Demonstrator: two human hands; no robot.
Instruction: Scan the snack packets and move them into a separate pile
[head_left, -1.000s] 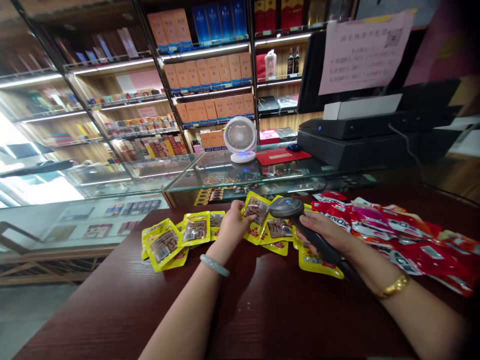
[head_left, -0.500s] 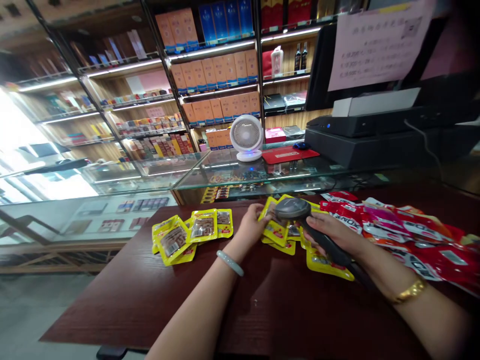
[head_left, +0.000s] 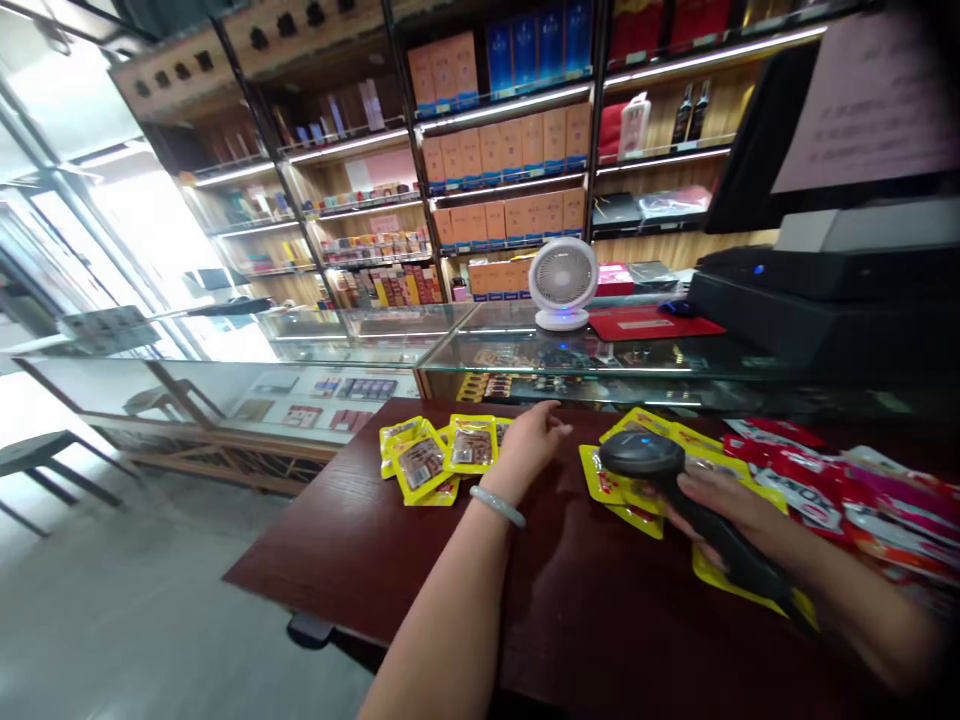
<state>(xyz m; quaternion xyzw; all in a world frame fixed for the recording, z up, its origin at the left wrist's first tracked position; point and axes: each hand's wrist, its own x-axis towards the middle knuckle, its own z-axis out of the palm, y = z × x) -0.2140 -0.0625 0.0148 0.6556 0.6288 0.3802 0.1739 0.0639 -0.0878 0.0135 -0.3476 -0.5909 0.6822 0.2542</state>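
My right hand (head_left: pixel 724 510) is wrapped around the handle of a black handheld barcode scanner (head_left: pixel 645 455). The scanner's head hangs over a spread of yellow snack packets (head_left: pixel 600 480), hiding some of them. My left hand (head_left: pixel 536 440), a pale bangle at its wrist, hovers over the dark wooden table between two groups of packets. Its fingers are loosely bent and apart, and I see nothing in them. Close to its left lies a smaller pile of the same yellow packets (head_left: pixel 424 465), clear windows and barcodes facing up; the hand partly covers the rightmost one.
Red and white packets (head_left: pixel 817 490) are heaped at the right. Behind the table (head_left: pixel 337 540) stands a glass counter with a white fan (head_left: pixel 562 280), a red mat (head_left: pixel 652 323) and a monitor (head_left: pixel 765 150). A stool (head_left: pixel 45 450) is at far left.
My view has swung left. My left hand has come away from the yellow packets under the scanner and shifted left towards the smaller pile. The scanner stays in my right hand.
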